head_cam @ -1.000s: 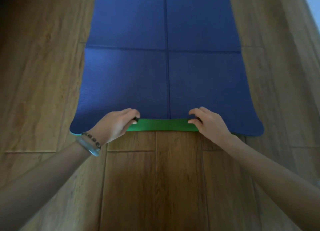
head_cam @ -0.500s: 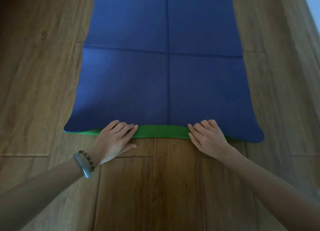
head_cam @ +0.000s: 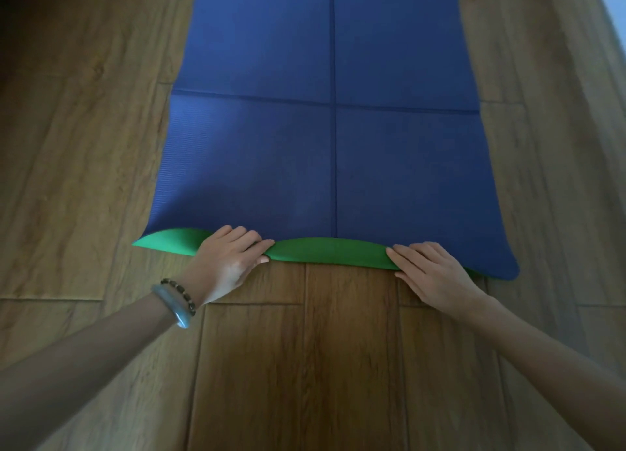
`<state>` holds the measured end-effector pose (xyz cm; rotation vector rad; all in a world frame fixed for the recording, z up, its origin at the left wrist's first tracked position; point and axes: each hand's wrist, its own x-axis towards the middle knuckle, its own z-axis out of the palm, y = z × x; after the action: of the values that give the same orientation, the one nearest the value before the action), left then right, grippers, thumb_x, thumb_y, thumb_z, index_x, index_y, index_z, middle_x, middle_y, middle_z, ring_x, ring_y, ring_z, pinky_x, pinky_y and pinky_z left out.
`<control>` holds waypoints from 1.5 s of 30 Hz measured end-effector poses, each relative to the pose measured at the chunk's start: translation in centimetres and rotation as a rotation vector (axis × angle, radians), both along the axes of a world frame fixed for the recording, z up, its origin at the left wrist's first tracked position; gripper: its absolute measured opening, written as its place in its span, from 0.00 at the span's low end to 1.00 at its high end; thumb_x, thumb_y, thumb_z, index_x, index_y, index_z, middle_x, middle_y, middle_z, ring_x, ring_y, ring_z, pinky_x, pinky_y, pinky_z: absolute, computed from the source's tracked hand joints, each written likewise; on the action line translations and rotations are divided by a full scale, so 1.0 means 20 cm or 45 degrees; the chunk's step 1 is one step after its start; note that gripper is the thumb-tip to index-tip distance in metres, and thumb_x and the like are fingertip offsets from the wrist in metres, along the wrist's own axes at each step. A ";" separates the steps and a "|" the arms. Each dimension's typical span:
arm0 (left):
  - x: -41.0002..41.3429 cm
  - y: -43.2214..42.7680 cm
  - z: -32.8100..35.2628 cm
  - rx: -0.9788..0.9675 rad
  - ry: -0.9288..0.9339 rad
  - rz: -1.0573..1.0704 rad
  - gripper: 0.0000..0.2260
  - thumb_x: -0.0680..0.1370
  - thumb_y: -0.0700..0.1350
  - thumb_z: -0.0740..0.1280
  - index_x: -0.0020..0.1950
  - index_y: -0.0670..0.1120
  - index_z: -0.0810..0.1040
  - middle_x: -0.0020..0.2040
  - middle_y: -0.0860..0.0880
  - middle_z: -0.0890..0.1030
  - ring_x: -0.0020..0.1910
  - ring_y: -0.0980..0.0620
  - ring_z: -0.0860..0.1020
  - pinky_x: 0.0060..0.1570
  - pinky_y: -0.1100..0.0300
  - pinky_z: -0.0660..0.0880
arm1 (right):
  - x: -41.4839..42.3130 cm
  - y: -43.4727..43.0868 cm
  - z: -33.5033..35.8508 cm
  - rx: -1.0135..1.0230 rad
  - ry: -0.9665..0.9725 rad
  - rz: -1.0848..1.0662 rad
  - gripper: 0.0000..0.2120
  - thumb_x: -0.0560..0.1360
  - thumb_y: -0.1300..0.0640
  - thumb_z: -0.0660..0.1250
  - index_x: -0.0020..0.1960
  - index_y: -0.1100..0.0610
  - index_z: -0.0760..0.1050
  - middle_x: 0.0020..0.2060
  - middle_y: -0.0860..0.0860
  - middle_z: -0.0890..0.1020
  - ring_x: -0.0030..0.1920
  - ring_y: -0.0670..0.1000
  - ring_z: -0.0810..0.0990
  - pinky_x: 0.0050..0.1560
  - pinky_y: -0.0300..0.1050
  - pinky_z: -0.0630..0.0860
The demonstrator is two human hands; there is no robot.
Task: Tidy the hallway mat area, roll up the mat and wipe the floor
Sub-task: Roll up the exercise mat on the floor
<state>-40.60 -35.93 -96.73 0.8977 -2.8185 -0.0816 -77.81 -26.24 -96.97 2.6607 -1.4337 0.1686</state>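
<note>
Blue foam mat lying lengthwise on the wooden plank floor, running from the near middle to the far edge. Its near end is folded back over itself as a narrow green strip. Left hand rests on the strip left of centre, right hand toward the right corner.

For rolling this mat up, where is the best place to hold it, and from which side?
Probably the near short edge of the mat, approached from the person's side: its green underside already curls up there. Left hand and right hand press it, spread apart.
</note>
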 end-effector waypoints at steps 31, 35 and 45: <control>0.07 0.00 0.08 0.390 0.095 0.117 0.13 0.76 0.51 0.60 0.40 0.47 0.80 0.38 0.51 0.77 0.36 0.46 0.74 0.38 0.56 0.66 | 0.15 -0.15 0.11 0.889 -0.485 -0.482 0.07 0.73 0.59 0.70 0.37 0.58 0.75 0.37 0.51 0.74 0.37 0.48 0.71 0.43 0.43 0.67; 0.11 0.10 0.09 0.158 0.037 -0.042 0.14 0.79 0.46 0.60 0.50 0.38 0.81 0.42 0.44 0.78 0.37 0.45 0.75 0.38 0.52 0.72 | 0.15 -0.08 0.08 0.332 -0.188 -0.211 0.08 0.72 0.56 0.64 0.36 0.56 0.76 0.34 0.51 0.75 0.36 0.52 0.71 0.41 0.45 0.62; 0.13 0.15 0.04 -0.077 -0.183 -0.006 0.29 0.75 0.62 0.62 0.58 0.37 0.79 0.50 0.42 0.79 0.47 0.42 0.77 0.50 0.51 0.69 | 0.21 0.12 0.09 0.414 0.152 -0.259 0.33 0.76 0.38 0.52 0.60 0.66 0.75 0.52 0.58 0.80 0.50 0.57 0.79 0.54 0.52 0.73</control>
<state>-37.97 -32.96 -95.86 0.9182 -2.9370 0.0703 -73.71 -23.88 -95.07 2.6804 -1.8120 -0.2587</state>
